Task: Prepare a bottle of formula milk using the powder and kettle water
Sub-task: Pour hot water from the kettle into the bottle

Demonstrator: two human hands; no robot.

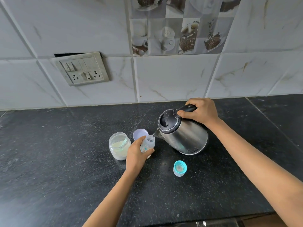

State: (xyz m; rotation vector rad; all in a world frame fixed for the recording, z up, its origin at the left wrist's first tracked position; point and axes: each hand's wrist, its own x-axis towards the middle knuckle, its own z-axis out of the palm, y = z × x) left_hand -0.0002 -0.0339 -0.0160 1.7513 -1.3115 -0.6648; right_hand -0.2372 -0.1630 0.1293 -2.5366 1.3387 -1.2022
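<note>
My right hand grips the black handle of a steel kettle, tilted left with its spout over the mouth of a small clear baby bottle. A thin stream of water runs from the spout into the bottle. My left hand holds the bottle's body, leaning it toward the kettle. To the bottle's left stands an open glass jar of white powder with a pale scoop inside. The bottle's teal teat cap stands on the counter in front of the kettle.
The jar's pale lilac lid lies upturned behind the bottle. All of it rests on a black speckled stone counter against a tiled wall. A switch and socket plate is on the wall at the left. The counter's front edge runs along the bottom.
</note>
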